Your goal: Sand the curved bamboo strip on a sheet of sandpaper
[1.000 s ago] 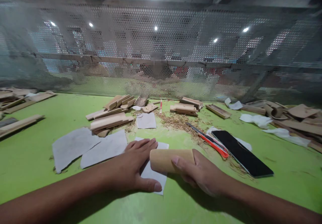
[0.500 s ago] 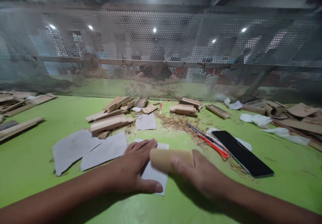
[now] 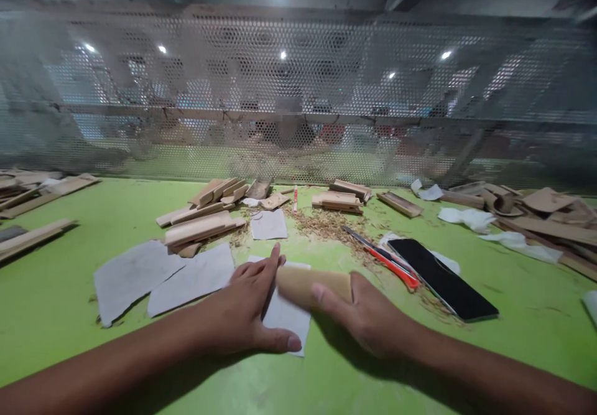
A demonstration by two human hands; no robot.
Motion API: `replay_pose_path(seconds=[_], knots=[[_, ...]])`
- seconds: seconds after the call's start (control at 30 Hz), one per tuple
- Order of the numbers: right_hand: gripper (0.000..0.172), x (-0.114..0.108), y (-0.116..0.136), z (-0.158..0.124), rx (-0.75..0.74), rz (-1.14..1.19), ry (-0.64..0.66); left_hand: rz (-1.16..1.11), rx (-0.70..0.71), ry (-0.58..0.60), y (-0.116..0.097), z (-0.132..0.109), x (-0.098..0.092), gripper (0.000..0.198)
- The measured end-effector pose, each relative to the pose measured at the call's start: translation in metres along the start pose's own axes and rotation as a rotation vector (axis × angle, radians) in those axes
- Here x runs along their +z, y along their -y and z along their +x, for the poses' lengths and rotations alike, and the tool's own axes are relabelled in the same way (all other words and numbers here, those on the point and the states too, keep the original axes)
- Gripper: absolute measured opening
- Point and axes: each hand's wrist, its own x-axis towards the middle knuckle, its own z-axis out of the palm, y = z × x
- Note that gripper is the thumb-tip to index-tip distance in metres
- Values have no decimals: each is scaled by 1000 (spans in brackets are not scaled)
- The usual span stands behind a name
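Observation:
My left hand (image 3: 247, 306) lies flat, fingers stretched out, pressing a grey sheet of sandpaper (image 3: 286, 315) onto the green table (image 3: 69, 290). My right hand (image 3: 368, 315) is wrapped round a curved tan piece of bamboo (image 3: 310, 283) and holds it down on the same sheet, its left end touching my left fingers. The hand hides the piece's right end.
Two more grey sheets (image 3: 161, 275) lie to the left. Stacks of bamboo slats (image 3: 200, 216) and shavings (image 3: 326, 222) sit behind. A red-handled knife (image 3: 387, 258) and a black phone (image 3: 441, 278) lie to the right. More bamboo scraps (image 3: 536, 206) and a perforated metal screen (image 3: 298, 91) line the back.
The bamboo piece and my right hand have slid slightly left and away on the sandpaper. My left index finger has lifted a little beside it.

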Motion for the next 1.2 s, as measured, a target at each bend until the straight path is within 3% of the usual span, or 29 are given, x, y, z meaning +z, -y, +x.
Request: replay_pose_path(seconds=[0.17, 0.3, 0.43, 0.5, 0.6, 0.73, 0.87, 1.0, 1.1, 1.2], knots=[[39, 0, 15, -2, -95, -307, 32, 17, -29, 9, -2, 0, 0, 141], [37, -3, 18, -10, -334, -556, 283, 17, -15, 13, 1, 1, 2, 140], [40, -5, 11, -12, -437, -715, 163, 36, 8, -24, 4, 0, 5, 140], [38, -5, 9, -13, -461, -687, 210, 28, 13, -29, 4, 0, 6, 140], [41, -6, 9, -12, -300, -523, 318, 6, 2, -19, 3, -1, 5, 141], [46, -8, 6, -4, -33, -423, 27, 15, -12, -16, 2, 0, 3, 141], [41, -4, 7, 4, 155, -65, 32, 12, 0, -17, 1, -1, 2, 139], [42, 0, 12, 5, 176, -10, -62, 27, -20, -10, -3, -1, 1, 138], [43, 2, 14, 2, 191, 39, 10, 25, -37, 13, -5, -1, 0, 140], [37, 1, 13, 2, 66, -29, -74, 29, -69, 15, -5, 0, 0, 139]])
